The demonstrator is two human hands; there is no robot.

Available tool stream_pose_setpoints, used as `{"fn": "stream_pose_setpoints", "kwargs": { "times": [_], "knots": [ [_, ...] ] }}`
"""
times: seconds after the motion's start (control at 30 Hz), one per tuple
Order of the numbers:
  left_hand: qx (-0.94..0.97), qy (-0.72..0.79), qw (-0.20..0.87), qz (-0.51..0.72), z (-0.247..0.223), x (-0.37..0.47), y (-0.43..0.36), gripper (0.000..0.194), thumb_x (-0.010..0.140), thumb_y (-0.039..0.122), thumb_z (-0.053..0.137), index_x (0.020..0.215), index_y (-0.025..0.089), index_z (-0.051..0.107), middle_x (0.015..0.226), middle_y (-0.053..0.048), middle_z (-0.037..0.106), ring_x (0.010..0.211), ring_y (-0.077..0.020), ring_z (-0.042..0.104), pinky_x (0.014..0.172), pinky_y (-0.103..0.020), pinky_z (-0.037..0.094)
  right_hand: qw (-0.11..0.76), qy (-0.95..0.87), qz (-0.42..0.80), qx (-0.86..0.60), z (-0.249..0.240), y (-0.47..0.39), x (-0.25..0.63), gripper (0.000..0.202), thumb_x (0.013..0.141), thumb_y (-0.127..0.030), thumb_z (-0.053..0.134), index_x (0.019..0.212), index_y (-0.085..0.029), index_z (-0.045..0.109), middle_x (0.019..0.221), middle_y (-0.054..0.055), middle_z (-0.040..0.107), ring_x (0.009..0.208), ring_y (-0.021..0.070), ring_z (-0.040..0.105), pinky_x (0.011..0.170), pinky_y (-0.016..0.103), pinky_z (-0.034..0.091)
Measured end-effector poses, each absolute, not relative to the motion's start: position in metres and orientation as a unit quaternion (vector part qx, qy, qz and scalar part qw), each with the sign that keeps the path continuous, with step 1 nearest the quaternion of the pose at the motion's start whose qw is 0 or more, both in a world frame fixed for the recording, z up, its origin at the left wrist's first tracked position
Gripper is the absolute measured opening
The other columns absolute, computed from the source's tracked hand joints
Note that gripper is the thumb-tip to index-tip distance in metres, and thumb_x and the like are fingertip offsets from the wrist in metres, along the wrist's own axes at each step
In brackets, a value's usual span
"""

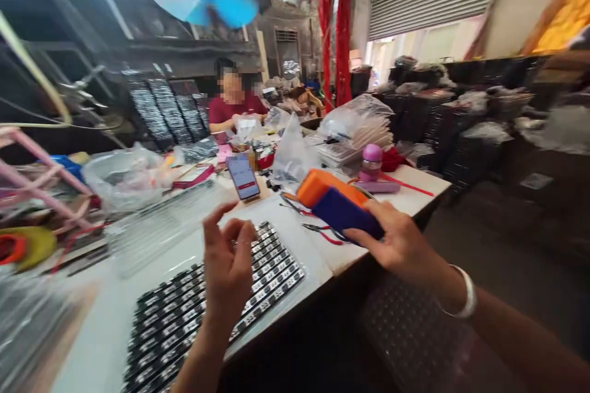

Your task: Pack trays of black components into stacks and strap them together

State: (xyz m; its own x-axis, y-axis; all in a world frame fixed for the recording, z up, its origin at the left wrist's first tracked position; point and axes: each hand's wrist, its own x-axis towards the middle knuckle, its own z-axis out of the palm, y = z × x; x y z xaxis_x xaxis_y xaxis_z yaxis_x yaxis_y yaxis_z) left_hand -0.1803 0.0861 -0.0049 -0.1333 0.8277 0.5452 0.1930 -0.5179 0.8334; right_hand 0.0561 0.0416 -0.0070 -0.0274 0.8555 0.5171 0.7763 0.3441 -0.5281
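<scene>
Right hand (399,239) grasps the block (340,201); left hand (229,261), fingers half-curled, hold indeterminable, is over the parts (271,285); phone (243,177) far.

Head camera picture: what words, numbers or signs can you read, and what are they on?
None can be read for sure.
Phone: its screen shows marks, too small and blurred to read.
Pale patch at the right, perhaps a label: too blurred to read.
</scene>
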Motion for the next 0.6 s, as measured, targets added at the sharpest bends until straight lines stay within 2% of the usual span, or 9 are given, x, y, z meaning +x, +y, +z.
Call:
{"fn": "stream_pose_setpoints", "kwargs": {
  "times": [0.17,0.37,0.47,0.6],
  "knots": [
    [0.574,0.362,0.399,0.617,-0.021,-0.185,0.098,0.029,0.086,0.026,0.051,0.114,0.021,0.043,0.063,0.005,0.051,0.065,-0.0116,0.048,0.068,-0.026,0.040,0.362,-0.691,0.210,-0.590,-0.040,0.046,0.088,0.033,0.083,-0.052,0.054,0.093,-0.020,0.057,0.082,0.003,0.066,0.071,0.0184,0.060,0.060,0.027,0.047],
    [0.513,0.322,0.525,0.598,-0.030,-0.176,0.100,0.034,0.084,0.025,0.052,0.116,0.020,0.041,0.068,0.003,0.059,0.068,-0.0127,0.053,0.072,-0.028,0.041,0.354,-0.657,0.261,-0.612,-0.061,0.041,0.103,0.034,0.082,-0.054,0.055,0.096,-0.023,0.056,0.088,0.004,0.068,0.078,0.0227,0.063,0.065,0.029,0.049],
    [0.496,0.321,0.553,0.587,-0.038,-0.175,0.103,0.037,0.083,0.024,0.052,0.117,0.020,0.040,0.070,0.002,0.061,0.070,-0.0139,0.055,0.074,-0.030,0.042,0.349,-0.641,0.272,-0.627,-0.067,0.034,0.111,0.034,0.081,-0.055,0.055,0.096,-0.025,0.055,0.091,0.006,0.068,0.080,0.0258,0.063,0.062,0.031,0.049],
    [0.521,0.342,0.530,0.576,-0.049,-0.174,0.107,0.035,0.086,0.026,0.050,0.119,0.020,0.039,0.069,0.002,0.061,0.070,-0.0140,0.054,0.074,-0.030,0.040,0.318,-0.605,0.214,-0.698,-0.068,0.030,0.129,0.040,0.079,-0.059,0.053,0.100,-0.025,0.054,0.084,0.008,0.068,0.053,0.0212,0.058,0.054,0.034,0.046]
  ]
}}
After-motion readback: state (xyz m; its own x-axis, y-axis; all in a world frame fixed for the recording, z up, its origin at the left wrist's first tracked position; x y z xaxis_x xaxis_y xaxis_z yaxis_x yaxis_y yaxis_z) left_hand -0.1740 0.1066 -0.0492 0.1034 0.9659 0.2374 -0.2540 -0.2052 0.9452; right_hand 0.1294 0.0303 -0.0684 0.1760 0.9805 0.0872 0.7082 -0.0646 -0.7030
